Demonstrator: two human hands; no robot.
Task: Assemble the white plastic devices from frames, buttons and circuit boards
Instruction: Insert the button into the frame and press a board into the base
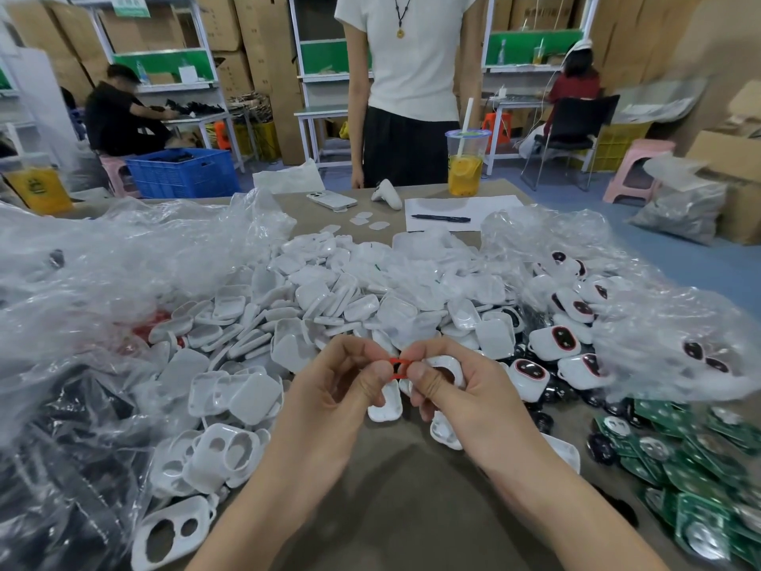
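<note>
Our left hand and right hand meet just above the brown table, each pinching one end of a small red button piece between thumb and forefinger. The right fingers also curl around a white frame tucked behind them. Beyond the hands lies a broad heap of white shells, and crumpled clear plastic bags rise on the left and hide part of the heap. Loose frames with two cut-outs lie at the lower left, finished devices with dark red buttons sit to the right, and green circuit boards spread along the right edge. Farther back we see a phone, a pen on a sheet of paper, a cup of yellow drink and a standing person in a white top. The red piece is a thin loop with a dark opening through its middle, largely covered by our fingertips. It looks soft and rubbery, the shells are smooth, glossy, round-cornered plastic, and the bags are shiny and wrinkled.
</note>
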